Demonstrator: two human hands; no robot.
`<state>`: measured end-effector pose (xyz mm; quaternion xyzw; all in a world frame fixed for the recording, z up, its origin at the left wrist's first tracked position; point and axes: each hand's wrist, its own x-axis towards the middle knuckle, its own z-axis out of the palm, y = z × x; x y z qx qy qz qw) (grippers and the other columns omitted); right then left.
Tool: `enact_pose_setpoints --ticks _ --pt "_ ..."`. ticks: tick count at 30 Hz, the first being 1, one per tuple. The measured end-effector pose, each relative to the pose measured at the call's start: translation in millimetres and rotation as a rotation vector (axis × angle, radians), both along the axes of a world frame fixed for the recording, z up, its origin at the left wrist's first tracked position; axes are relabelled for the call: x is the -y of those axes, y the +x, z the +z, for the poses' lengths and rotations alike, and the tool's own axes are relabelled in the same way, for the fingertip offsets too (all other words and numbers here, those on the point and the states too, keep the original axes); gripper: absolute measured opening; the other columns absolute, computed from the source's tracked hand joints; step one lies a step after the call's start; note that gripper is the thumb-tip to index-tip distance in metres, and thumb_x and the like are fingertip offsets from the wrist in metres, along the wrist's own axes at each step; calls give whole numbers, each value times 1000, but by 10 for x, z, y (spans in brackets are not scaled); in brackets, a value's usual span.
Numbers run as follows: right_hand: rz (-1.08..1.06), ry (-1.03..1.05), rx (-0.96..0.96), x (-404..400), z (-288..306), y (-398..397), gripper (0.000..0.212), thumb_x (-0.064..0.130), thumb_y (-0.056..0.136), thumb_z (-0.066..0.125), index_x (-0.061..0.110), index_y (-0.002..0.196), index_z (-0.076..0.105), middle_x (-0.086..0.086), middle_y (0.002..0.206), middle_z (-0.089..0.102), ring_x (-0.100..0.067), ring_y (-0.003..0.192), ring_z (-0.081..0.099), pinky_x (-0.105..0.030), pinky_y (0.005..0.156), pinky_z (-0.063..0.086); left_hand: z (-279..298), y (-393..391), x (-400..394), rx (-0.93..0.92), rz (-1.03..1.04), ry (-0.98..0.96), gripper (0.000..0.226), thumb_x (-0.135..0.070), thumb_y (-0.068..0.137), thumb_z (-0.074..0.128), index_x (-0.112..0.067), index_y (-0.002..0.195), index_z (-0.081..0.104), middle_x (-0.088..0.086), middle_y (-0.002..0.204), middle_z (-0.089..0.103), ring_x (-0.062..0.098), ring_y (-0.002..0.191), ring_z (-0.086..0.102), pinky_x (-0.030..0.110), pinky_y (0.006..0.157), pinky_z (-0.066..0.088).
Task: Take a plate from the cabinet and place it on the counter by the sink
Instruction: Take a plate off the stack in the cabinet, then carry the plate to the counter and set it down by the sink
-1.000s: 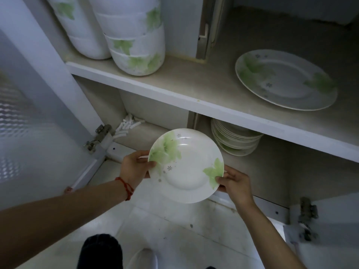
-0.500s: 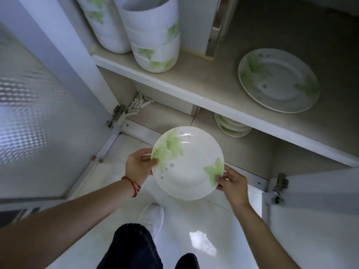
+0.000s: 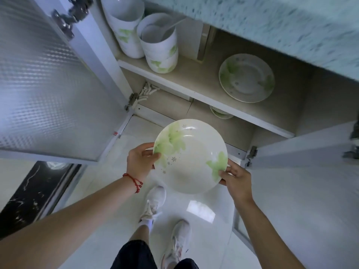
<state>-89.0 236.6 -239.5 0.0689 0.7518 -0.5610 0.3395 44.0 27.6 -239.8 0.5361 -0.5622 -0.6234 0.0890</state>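
Note:
A white plate (image 3: pixel 191 162) with green leaf prints is held out in front of the open low cabinet (image 3: pixel 196 92), above the white floor. My left hand (image 3: pixel 140 162) grips its left rim, thumb on top. My right hand (image 3: pixel 236 178) grips its right rim at the lower leaf print. The plate is tilted slightly toward me. The speckled teal counter edge (image 3: pixel 272 26) runs across the top right, above the cabinet.
Frosted cabinet door (image 3: pixel 48 84) stands open on the left, another door (image 3: pixel 303 148) open on the right. On the upper shelf sit stacked bowls (image 3: pixel 161 47) and a plate (image 3: pixel 246 77); more plates (image 3: pixel 220 113) lie on the lower shelf. My shoes (image 3: pixel 155 200) are below.
The plate has come out of the cabinet toward me and the view has risen, so the counter edge and my feet now show. Both hands keep their grip.

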Motion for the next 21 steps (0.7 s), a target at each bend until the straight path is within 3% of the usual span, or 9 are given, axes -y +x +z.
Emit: enact_pose_setpoints --ticks 3,6,10,14,18,21 --pt "-33 -6 -4 -90 443 111 50 -16 78 53 15 115 65 -11 79 66 -25 74 62 -19 54 57 391 80 -79 8 -21 -9 25 -1 72 66 -16 92 68 8 82 72 18 70 69 28 55 58" --pt "-49 3 -15 -129 829 216 50 -16 77 54 18 112 66 -10 76 64 -21 70 62 -18 53 56 780 137 -109 12 -36 -19 27 -2 72 65 -21 92 68 7 83 73 19 75 69 32 60 59" --pt "-58 37 -28 -168 1238 363 56 -11 77 56 41 93 69 1 69 67 -16 66 63 -27 63 59 1238 217 -118 -29 -75 -62 30 2 72 65 -22 91 69 4 82 72 14 72 70 28 57 59" --pt "-83 28 -54 -178 1585 508 65 -11 74 54 52 79 69 12 61 68 -5 60 63 -23 59 58 1629 307 -120 -57 -86 -104 32 3 73 64 -24 89 68 6 82 71 14 71 69 29 58 58" --pt "-99 45 -102 -189 1978 634 65 -9 73 54 54 80 68 1 67 67 -18 68 60 -37 67 61 1998 412 -131 -100 -116 -138 30 3 74 64 -17 96 66 11 89 70 25 76 67 37 66 58" --pt "-117 15 -134 -208 2273 706 64 -9 73 54 54 78 69 -20 74 64 -23 69 57 -40 68 60 2267 475 -142 -127 -145 -148 30 4 74 64 -15 98 65 9 86 70 20 75 67 22 60 59"
